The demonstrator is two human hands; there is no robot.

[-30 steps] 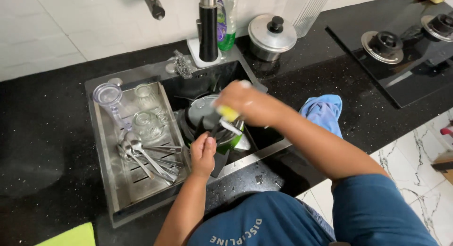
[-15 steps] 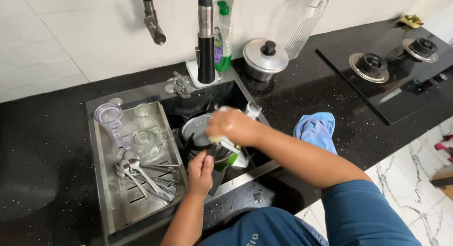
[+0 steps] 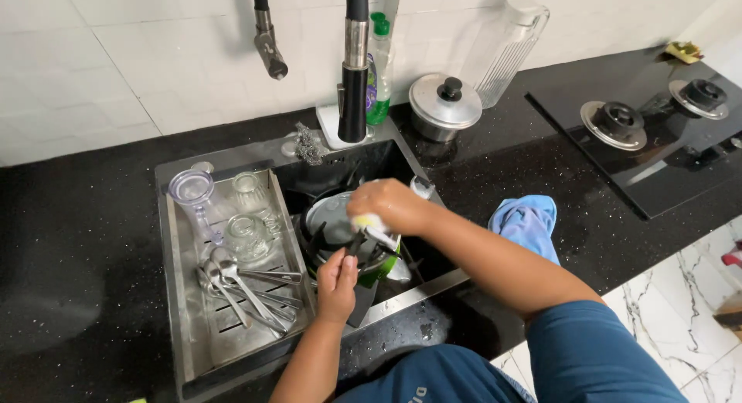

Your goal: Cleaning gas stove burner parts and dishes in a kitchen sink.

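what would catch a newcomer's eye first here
Both hands meet over the steel sink: the right hand presses a yellow sponge onto dark utensils gripped by the left hand. Left of them, a steel drying tray holds spoons and upturned glasses; a crumpled blue cloth lies on the black counter.

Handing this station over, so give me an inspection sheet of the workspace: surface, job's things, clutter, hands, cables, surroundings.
Surface: black speckled counter with a steel sink; water drops by the front edge.
Job's things: dark utensil held over the pots in the basin; yellow sponge against it.
Clutter: spoons and upturned glasses on the drain tray; blue cloth; lidded steel pot; soap bottle; steel scourer.
Hands: left hand grips the utensil; right hand presses the sponge on it.
Cables: nothing seen.
Surroundings: white tiled wall, black faucet, clear jug, gas hob.
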